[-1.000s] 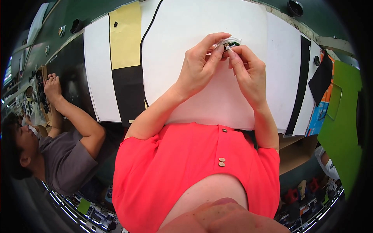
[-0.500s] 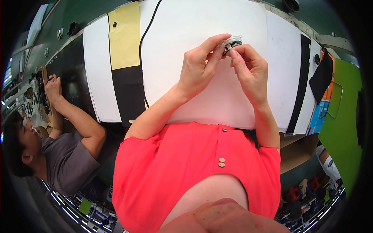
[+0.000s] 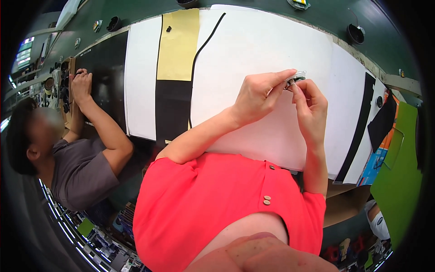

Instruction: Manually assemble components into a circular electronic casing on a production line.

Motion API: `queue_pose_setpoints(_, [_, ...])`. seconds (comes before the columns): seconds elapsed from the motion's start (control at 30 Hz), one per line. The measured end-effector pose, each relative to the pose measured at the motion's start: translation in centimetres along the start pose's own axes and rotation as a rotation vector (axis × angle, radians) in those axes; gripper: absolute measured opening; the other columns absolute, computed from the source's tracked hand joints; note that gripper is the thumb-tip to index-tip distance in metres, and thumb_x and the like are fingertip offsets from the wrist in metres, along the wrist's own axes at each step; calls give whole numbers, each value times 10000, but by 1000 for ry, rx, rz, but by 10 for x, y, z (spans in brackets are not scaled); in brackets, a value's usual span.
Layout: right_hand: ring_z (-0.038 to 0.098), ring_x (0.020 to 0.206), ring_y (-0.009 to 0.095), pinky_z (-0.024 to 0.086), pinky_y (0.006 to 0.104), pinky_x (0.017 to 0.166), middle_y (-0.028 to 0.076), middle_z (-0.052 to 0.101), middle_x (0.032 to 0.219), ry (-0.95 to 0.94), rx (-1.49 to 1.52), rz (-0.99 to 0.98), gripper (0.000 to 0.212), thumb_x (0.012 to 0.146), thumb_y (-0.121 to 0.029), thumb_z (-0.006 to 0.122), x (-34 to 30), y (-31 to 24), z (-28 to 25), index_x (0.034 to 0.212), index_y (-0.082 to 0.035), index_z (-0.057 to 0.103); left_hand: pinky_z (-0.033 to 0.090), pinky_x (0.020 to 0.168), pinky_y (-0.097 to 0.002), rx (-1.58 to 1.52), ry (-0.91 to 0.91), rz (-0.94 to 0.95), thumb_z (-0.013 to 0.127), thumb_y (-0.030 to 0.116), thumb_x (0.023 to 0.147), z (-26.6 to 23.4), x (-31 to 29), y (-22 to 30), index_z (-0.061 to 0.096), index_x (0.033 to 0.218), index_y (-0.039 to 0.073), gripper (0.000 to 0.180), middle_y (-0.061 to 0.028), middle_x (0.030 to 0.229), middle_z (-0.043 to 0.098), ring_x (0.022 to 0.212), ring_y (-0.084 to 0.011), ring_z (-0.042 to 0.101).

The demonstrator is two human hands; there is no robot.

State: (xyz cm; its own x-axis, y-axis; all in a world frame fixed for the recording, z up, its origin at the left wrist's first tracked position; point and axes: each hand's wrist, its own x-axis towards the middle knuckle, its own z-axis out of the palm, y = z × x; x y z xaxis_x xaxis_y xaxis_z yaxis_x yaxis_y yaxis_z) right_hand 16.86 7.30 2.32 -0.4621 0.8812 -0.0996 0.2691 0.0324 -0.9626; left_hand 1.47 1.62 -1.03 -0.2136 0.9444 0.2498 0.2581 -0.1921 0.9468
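Note:
Above the white work surface (image 3: 253,45), both hands meet at a small round part (image 3: 297,75) with a clear rim and what looks like a green circuit board. My left hand (image 3: 262,94) pinches it from the left between thumb and fingers. From the right, my right hand (image 3: 311,106) is closed at its near edge, thumb and fingertips pressed against it. Fingertips cover much of the part, so its finer details cannot be made out.
To the left lie a yellow sheet (image 3: 179,50) with a small black piece (image 3: 169,29) on it, and a black cord (image 3: 199,52). Beyond the table edge, the green surface carries a dark round cup (image 3: 355,34). A co-worker (image 3: 86,167) works at far left; a green board (image 3: 401,172) stands right.
The whole view has shifted, so table and hands appear lower and farther right. Both hands keep their pinch on the round part, with little change in the fingers.

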Motion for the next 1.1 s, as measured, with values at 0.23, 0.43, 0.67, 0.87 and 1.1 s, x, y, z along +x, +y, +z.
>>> queue_pose_setpoints(0.23, [500, 651, 66, 422, 250, 599, 6, 568, 720, -19, -7, -23, 82, 992, -52, 603, 3, -4, -2, 946, 11, 629, 606, 799, -281, 96, 19, 80, 598, -67, 953, 1, 2, 0, 675, 1279, 5, 342, -137, 1076, 760, 917, -175, 744])
queue_pose_setpoints(0.43, [533, 682, 66, 442, 243, 630, 12, 596, 743, 20, 42, 71, 103, 989, -66, 614, 4, -4, -4, 919, 10, 613, 607, 797, -279, -60, 11, -87, 601, -17, 985, 0, 6, 5, 675, 1291, 22, 318, -102, 1157, 745, 971, -149, 724])
queue_pose_setpoints(0.67, [526, 678, 77, 440, 250, 629, 24, 593, 748, -2, -6, -47, 98, 988, -63, 613, 3, 1, 0, 920, 6, 593, 604, 757, -267, -44, 2, -107, 601, -19, 984, -1, 1, 2, 683, 1300, 54, 334, -81, 1160, 747, 952, -132, 716])
queue_pose_setpoints(0.87, [526, 675, 86, 440, 258, 626, 40, 608, 765, 21, -59, -57, 78, 987, -40, 589, 5, -4, 2, 923, 5, 589, 600, 686, -251, 17, 30, -46, 603, -28, 972, 2, 4, 0, 693, 1287, 59, 339, -75, 1081, 767, 864, -113, 707])
queue_pose_setpoints(1.1, [547, 683, 93, 448, 264, 631, 48, 634, 792, 24, -49, -89, 73, 986, -37, 584, 8, -5, 4, 933, 11, 597, 594, 680, -256, -25, 29, -107, 597, -5, 984, 0, 8, 4, 691, 1286, 54, 322, -69, 1069, 763, 864, -106, 699])
